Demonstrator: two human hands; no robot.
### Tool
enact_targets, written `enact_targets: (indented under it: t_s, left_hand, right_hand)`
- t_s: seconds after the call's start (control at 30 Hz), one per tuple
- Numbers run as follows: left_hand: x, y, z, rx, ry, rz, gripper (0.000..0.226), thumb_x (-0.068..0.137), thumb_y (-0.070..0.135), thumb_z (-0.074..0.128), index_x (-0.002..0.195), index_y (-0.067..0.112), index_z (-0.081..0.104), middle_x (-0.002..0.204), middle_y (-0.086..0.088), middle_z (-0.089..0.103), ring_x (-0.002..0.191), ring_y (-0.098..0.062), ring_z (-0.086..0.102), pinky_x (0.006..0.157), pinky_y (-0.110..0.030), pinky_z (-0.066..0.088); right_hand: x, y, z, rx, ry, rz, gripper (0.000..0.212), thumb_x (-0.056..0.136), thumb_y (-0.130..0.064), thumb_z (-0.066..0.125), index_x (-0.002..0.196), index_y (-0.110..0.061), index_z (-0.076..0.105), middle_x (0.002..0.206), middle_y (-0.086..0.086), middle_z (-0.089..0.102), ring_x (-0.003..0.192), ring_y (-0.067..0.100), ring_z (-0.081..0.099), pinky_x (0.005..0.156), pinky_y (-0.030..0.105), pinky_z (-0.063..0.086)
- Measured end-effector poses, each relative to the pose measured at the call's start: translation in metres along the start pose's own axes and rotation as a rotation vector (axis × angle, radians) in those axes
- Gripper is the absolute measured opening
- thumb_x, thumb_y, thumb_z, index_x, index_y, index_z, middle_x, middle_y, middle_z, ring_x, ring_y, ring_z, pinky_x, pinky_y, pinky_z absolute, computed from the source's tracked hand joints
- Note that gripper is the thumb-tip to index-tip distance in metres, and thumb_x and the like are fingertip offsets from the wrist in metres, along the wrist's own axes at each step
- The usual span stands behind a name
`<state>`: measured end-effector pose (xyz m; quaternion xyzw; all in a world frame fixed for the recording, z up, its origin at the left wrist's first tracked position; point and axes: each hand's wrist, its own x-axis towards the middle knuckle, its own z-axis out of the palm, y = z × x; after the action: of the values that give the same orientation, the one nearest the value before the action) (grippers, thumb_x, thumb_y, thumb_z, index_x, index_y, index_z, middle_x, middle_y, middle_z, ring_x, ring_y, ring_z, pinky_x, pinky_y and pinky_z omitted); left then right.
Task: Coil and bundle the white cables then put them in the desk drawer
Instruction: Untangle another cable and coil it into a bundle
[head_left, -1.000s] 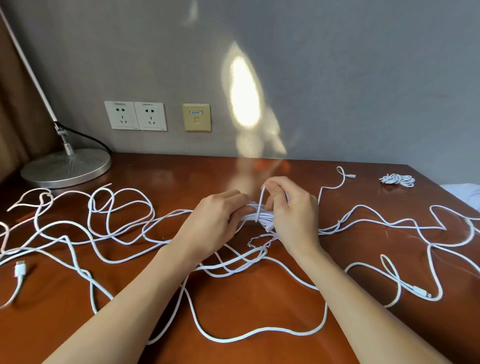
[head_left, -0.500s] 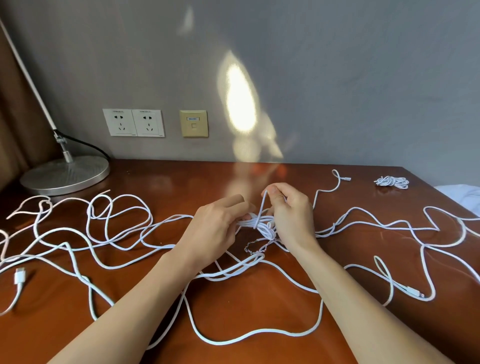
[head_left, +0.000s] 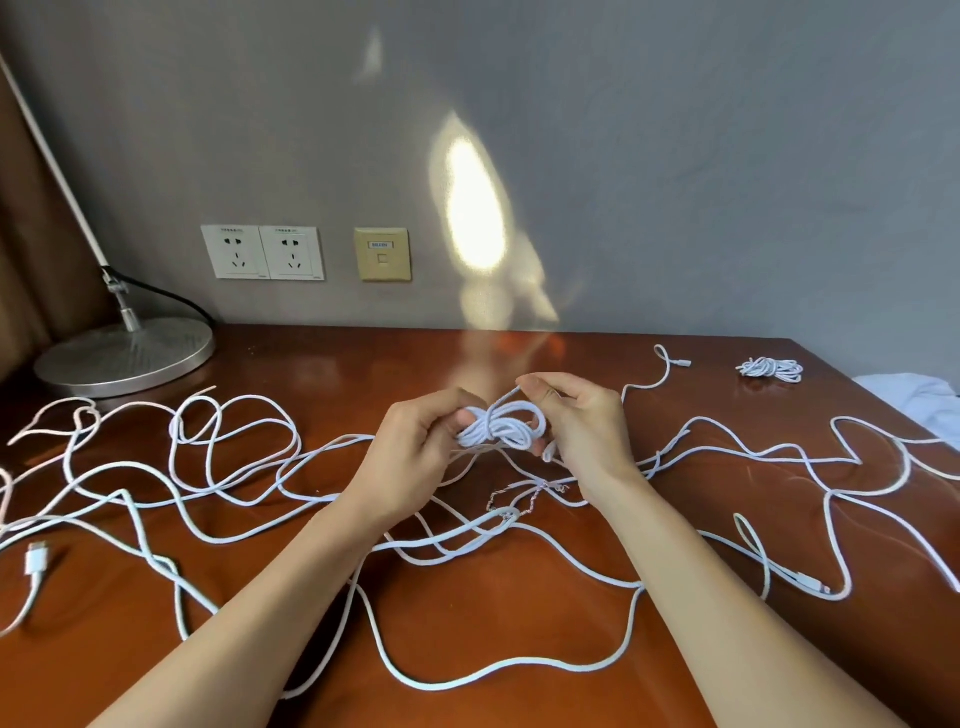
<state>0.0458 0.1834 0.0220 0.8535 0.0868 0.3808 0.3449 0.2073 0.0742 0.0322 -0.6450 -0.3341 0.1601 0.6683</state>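
Note:
A small coil of white cable (head_left: 501, 428) hangs between my two hands above the middle of the desk. My left hand (head_left: 410, 457) grips its left end with curled fingers. My right hand (head_left: 582, 426) pinches a cable strand at the top of the coil and holds its right end. Several long loose white cables (head_left: 234, 467) sprawl over the brown desk (head_left: 493, 623) on both sides. One finished white bundle (head_left: 770, 369) lies at the far right. The drawer is out of view.
A lamp with a round metal base (head_left: 124, 353) stands at the far left. Wall sockets (head_left: 262, 252) sit behind the desk. A thin twist tie (head_left: 524, 493) lies under my hands. White cloth (head_left: 914, 402) lies past the desk's right edge.
My hands have lifted the coil slightly and spread apart, so the coil now shows between them. The right hand has drawn the strand over the coil's middle.

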Motion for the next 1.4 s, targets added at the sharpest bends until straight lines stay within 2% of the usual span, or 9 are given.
enact_targets:
  t_s: [0.17,0.27,0.4,0.53,0.7,0.83,1.03,1.2,1.4]
  left_hand:
    - [0.001,0.000,0.003,-0.173,0.120,-0.194,0.027,0.107,0.008,0.051,0.096,0.011,0.075,0.085,-0.004,0.073,0.079,-0.017,0.066,0.074,-0.031,0.052]
    - [0.004,0.000,0.001,-0.254,0.185,-0.290,0.027,0.107,0.012,0.052,0.094,0.010,0.076,0.076,-0.012,0.067,0.067,-0.015,0.057,0.063,-0.024,0.048]
    - [0.005,-0.002,-0.005,-0.346,0.271,-0.369,0.027,0.107,0.024,0.054,0.098,0.010,0.076,0.068,-0.005,0.059,0.061,-0.014,0.048,0.056,-0.021,0.039]
    - [0.007,-0.006,-0.005,-0.369,0.362,-0.468,0.024,0.104,0.019,0.057,0.094,0.009,0.077,0.060,0.006,0.058,0.051,-0.005,0.047,0.051,-0.018,0.040]
    - [0.008,-0.020,-0.007,-0.030,0.383,-0.451,0.032,0.102,0.029,0.059,0.076,0.014,0.068,0.072,-0.003,0.070,0.063,-0.010,0.056,0.065,-0.033,0.048]
    - [0.004,-0.026,-0.009,0.201,0.315,-0.325,0.027,0.103,0.035,0.058,0.083,0.020,0.070,0.068,0.002,0.067,0.065,-0.017,0.059,0.058,-0.032,0.045]
    - [0.005,-0.032,-0.013,0.293,0.321,-0.323,0.026,0.103,0.034,0.058,0.095,0.020,0.078,0.068,0.006,0.070,0.062,-0.015,0.064,0.060,-0.039,0.052]
    - [0.007,-0.035,-0.015,0.282,0.327,-0.340,0.024,0.102,0.031,0.060,0.095,0.019,0.080,0.072,0.005,0.073,0.067,-0.017,0.068,0.066,-0.045,0.056]
    - [0.007,-0.035,-0.017,0.281,0.336,-0.367,0.025,0.101,0.030,0.061,0.092,0.018,0.081,0.070,0.005,0.073,0.064,-0.016,0.066,0.061,-0.038,0.053]
  right_hand:
    - [0.001,0.009,-0.002,-0.270,-0.057,-0.054,0.016,0.100,-0.028,0.066,0.100,-0.023,0.082,0.043,-0.008,0.050,0.039,0.006,0.041,0.049,0.022,0.039]
    - [-0.003,0.009,0.001,-0.366,-0.126,-0.091,0.019,0.099,-0.036,0.067,0.103,-0.026,0.082,0.046,-0.022,0.054,0.046,-0.002,0.051,0.059,0.021,0.037]
    - [-0.012,0.010,0.007,-0.428,-0.299,-0.187,0.020,0.100,-0.037,0.067,0.109,-0.027,0.082,0.086,-0.018,0.078,0.085,-0.004,0.070,0.080,0.027,0.056]
    - [-0.018,0.007,0.008,-0.472,-0.508,-0.175,0.026,0.104,-0.036,0.061,0.122,-0.027,0.077,0.068,-0.033,0.067,0.072,-0.015,0.063,0.071,0.009,0.047]
    - [-0.014,0.016,0.011,-0.552,-0.571,-0.192,0.031,0.105,-0.035,0.057,0.134,-0.035,0.068,0.129,-0.021,0.069,0.125,-0.006,0.059,0.111,0.035,0.049]
    - [-0.013,0.010,0.010,-0.612,-0.565,-0.246,0.030,0.107,-0.034,0.053,0.131,-0.034,0.069,0.124,-0.020,0.072,0.120,-0.006,0.061,0.106,0.032,0.051]
    - [-0.014,0.006,0.010,-0.610,-0.420,-0.364,0.023,0.105,-0.034,0.056,0.107,-0.025,0.078,0.060,-0.004,0.061,0.055,0.007,0.055,0.061,0.018,0.042]
    - [-0.017,0.003,0.013,-0.616,-0.391,-0.435,0.023,0.104,-0.030,0.060,0.105,-0.021,0.080,0.055,-0.018,0.057,0.060,0.005,0.057,0.063,0.016,0.042]
    - [-0.020,0.001,0.016,-0.601,-0.405,-0.442,0.023,0.103,-0.033,0.063,0.116,-0.025,0.079,0.098,-0.016,0.078,0.093,0.002,0.071,0.079,0.027,0.056]
